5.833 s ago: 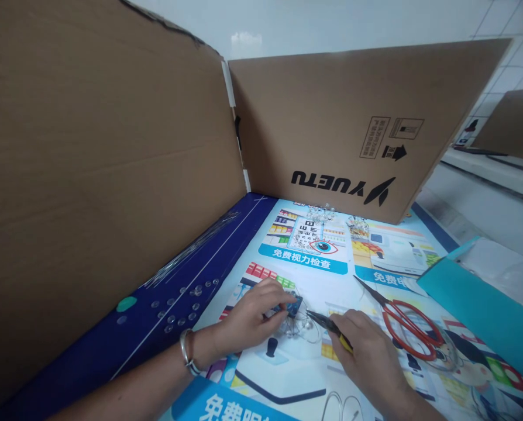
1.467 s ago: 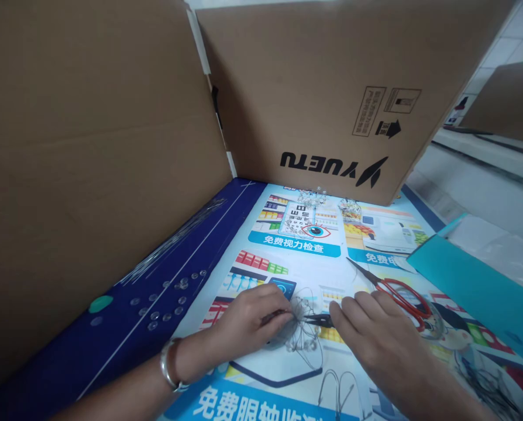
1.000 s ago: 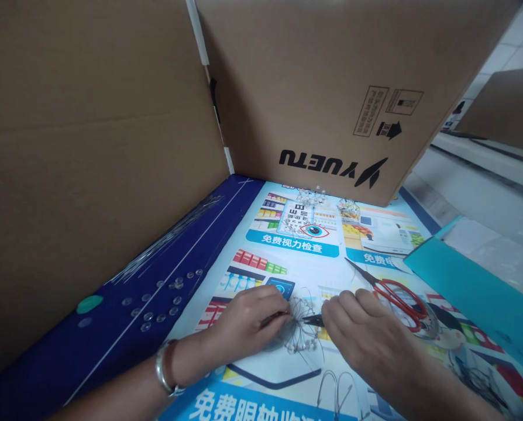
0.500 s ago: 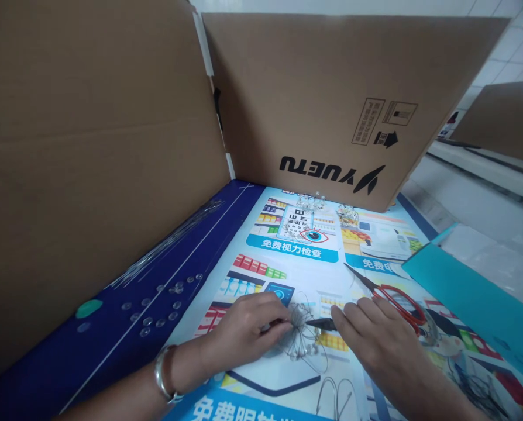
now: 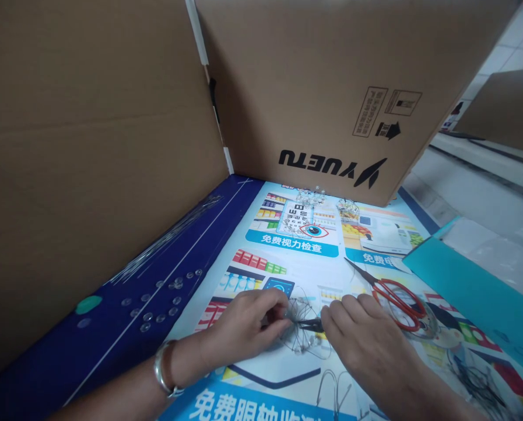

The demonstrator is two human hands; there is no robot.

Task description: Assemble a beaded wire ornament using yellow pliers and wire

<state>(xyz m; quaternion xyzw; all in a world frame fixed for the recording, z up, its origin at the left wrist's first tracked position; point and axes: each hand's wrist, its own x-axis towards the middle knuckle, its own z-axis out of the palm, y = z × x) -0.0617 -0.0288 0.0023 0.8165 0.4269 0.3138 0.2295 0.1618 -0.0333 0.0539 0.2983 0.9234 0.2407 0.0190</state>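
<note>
Between my hands lies a round wire piece [image 5: 303, 342] of thin looped wires with clear beads along its near edge. My left hand [image 5: 255, 318] pinches its left side between thumb and fingertips. A pair of dark-jawed pliers [image 5: 312, 325] sits in my right hand [image 5: 358, 330], which is closed around handles that I cannot see. The tips of the pliers reach in among the wires near the middle of the piece, slightly apart. A silver bangle [image 5: 160, 369] circles my left wrist.
Red-handled scissors [image 5: 402, 304] lie beyond my right hand. Clear beads [image 5: 160, 318] and thin wires [image 5: 156, 254] rest on the blue strip at left. Other beaded wire pieces [image 5: 348, 210] stand by the cardboard wall [image 5: 331, 88]. A teal box [image 5: 472, 298] is at right, near tangled wire [image 5: 476, 380].
My right hand has moved left, and the pliers' tips now reach deeper into the wires, with their jaws visibly parted. My left hand still pinches the wire piece.
</note>
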